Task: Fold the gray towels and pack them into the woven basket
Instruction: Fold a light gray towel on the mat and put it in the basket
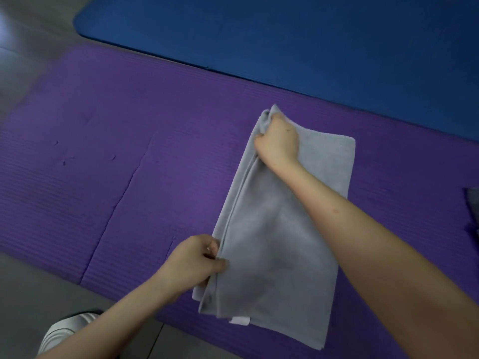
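A gray towel (280,242) lies folded lengthwise on a purple mat (129,164), running from near me toward the far right. My left hand (199,260) pinches the towel's near left edge, where the layers meet. My right hand (278,141) grips the far left corner, bunching the cloth there. A small white label (239,321) sticks out under the near edge. The woven basket is not in view.
A blue mat (311,40) lies beyond the purple one. A dark gray cloth (473,206) shows at the right edge of the view. Gray floor (31,294) lies at the near left, with my white shoe (62,332) on it.
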`<state>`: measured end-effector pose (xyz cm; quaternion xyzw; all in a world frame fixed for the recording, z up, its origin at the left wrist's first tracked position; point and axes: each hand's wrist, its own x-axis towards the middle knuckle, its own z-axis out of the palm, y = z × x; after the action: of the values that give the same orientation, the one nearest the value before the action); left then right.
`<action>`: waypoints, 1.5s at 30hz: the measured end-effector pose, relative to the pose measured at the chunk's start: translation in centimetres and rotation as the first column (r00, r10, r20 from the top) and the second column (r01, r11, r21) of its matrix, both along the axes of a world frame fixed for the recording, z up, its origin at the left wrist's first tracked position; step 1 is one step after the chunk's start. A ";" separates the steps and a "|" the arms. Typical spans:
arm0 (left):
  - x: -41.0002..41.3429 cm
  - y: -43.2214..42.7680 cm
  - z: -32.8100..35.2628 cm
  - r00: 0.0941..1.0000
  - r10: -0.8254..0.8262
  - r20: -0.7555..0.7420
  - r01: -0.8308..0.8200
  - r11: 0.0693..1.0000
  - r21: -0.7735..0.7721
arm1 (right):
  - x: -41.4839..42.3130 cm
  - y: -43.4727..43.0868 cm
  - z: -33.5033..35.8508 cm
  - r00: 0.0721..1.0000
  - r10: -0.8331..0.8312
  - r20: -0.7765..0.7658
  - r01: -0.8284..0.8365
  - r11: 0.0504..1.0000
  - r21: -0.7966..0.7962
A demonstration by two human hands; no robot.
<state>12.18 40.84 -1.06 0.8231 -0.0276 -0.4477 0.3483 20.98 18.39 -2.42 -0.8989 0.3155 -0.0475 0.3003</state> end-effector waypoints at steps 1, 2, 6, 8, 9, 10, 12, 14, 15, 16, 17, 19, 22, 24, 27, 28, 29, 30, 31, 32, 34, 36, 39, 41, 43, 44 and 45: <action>0.0 0.5 -0.8 0.997 0.006 0.077 -0.011 0.998 0.054 | 0.1 0.6 -0.8 0.996 0.060 -0.063 -0.061 0.998 -0.004; -0.1 0.8 -1.6 0.986 0.000 0.165 -0.019 0.994 0.111 | 0.0 0.9 -1.5 0.988 0.106 -0.114 -0.108 0.994 -0.011; -1.2 1.2 -3.0 0.918 -0.030 0.395 -0.057 0.977 0.207 | -1.8 -1.2 -1.9 0.990 0.079 -0.120 -0.095 0.986 -0.137; -1.8 1.4 -3.2 0.914 -0.090 0.397 -0.016 0.967 0.255 | -3.8 -3.8 -1.9 0.990 0.009 -0.140 -0.051 0.953 -0.298; -2.1 1.5 -3.3 0.917 -0.131 0.378 0.019 0.958 0.285 | -5.0 -5.3 -2.2 0.986 -0.025 -0.164 -0.036 0.932 -0.360; -2.2 1.6 -3.4 0.922 -0.170 0.349 0.057 0.949 0.312 | -6.1 -6.7 -2.6 0.979 -0.067 -0.192 -0.014 0.918 -0.396; -2.4 1.7 -3.8 0.936 -0.211 0.283 0.110 0.936 0.335 | -7.8 -8.9 -3.3 0.958 -0.137 -0.252 0.031 0.924 -0.382; -2.4 1.7 -4.0 0.944 -0.220 0.246 0.130 0.933 0.334 | -8.7 -10.0 -4.0 0.947 -0.164 -0.278 0.068 0.944 -0.324; -2.3 1.7 -4.2 0.944 -0.228 0.240 0.141 0.933 0.331 | -9.0 -10.3 -4.1 0.943 -0.184 -0.277 0.100 0.952 -0.290; -2.1 1.7 -4.3 0.942 -0.237 0.236 0.152 0.932 0.329 | -9.1 -10.4 -4.2 0.937 -0.213 -0.275 0.145 0.958 -0.249; -1.8 1.7 -4.2 0.940 -0.250 0.234 0.165 0.929 0.331 | -9.2 -10.5 -4.2 0.928 -0.247 -0.277 0.196 0.960 -0.199; -0.8 1.8 -3.8 0.928 -0.290 0.234 0.198 0.916 0.348 | -9.5 -10.5 -4.3 0.915 -0.298 -0.271 0.276 0.954 -0.117; 2.6 2.0 -3.2 0.852 -0.417 0.316 0.249 0.854 0.456 | -11.2 -10.1 -4.5 0.909 -0.349 -0.230 0.329 0.937 -0.120; 6.3 1.6 -2.9 0.763 -0.481 0.431 0.209 0.815 0.540 | -13.8 -9.3 -4.3 0.904 -0.362 -0.228 0.334 0.930 -0.155; 12.2 -0.6 -3.0 0.601 -0.572 0.559 0.146 0.766 0.627 | -19.4 -7.3 -4.0 0.873 -0.365 -0.323 0.311 0.927 -0.208; 13.6 -1.5 -3.0 0.528 -0.600 0.601 0.138 0.758 0.637 | -21.3 -6.4 -4.0 0.859 -0.355 -0.369 0.274 0.927 -0.255; 14.5 -2.5 -3.0 0.449 -0.617 0.646 0.128 0.760 0.637 | -23.1 -5.3 -4.1 0.857 -0.333 -0.393 0.214 0.924 -0.316; 14.9 -3.3 -3.2 0.375 -0.608 0.699 0.112 0.779 0.617 | -24.7 -4.1 -4.2 0.873 -0.278 -0.401 0.126 0.923 -0.364; 15.0 -4.0 -3.4 0.327 -0.581 0.745 0.095 0.805 0.586 | -26.1 -3.2 -4.3 0.896 -0.225 -0.382 0.052 0.909 -0.414; 14.4 -4.6 -3.5 0.302 -0.544 0.783 0.092 0.834 0.545 | -27.4 -2.8 -4.3 0.917 -0.190 -0.350 0.002 0.881 -0.472; 12.0 -4.8 -3.6 0.260 -0.493 0.830 0.188 0.869 0.457 | -29.2 -3.1 -4.3 0.949 -0.107 -0.297 -0.090 0.810 -0.580; 8.6 -4.0 -3.8 0.168 -0.488 0.857 0.396 0.829 0.395 | -30.0 -4.2 -3.9 0.966 0.044 -0.254 -0.201 0.747 -0.634; 3.0 -1.0 -4.0 -0.047 -0.588 0.808 0.636 0.606 0.478 | -30.1 -5.9 -4.6 0.912 0.303 -0.277 -0.411 0.662 -0.627; 0.3 1.1 -4.6 -0.122 -0.672 0.730 0.652 0.500 0.569 | -29.8 -6.9 -5.4 0.875 0.345 -0.339 -0.484 0.608 -0.630; -1.0 2.2 -5.2 -0.104 -0.724 0.682 0.606 0.497 0.621 | -29.2 -7.5 -5.5 0.867 0.336 -0.367 -0.498 0.592 -0.634; -1.0 2.5 -5.5 -0.098 -0.735 0.671 0.577 0.507 0.640 | -28.9 -7.6 -5.3 0.869 0.337 -0.361 -0.494 0.595 -0.634; -0.8 2.6 -5.5 -0.081 -0.754 0.652 0.557 0.508 0.657 | -28.7 -7.7 -5.1 0.876 0.342 -0.340 -0.482 0.610 -0.629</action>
<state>11.42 43.45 -6.56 0.8169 -0.5717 -0.0206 -0.0733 -7.74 10.64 -7.54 -0.9924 0.0842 -0.0078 -0.0889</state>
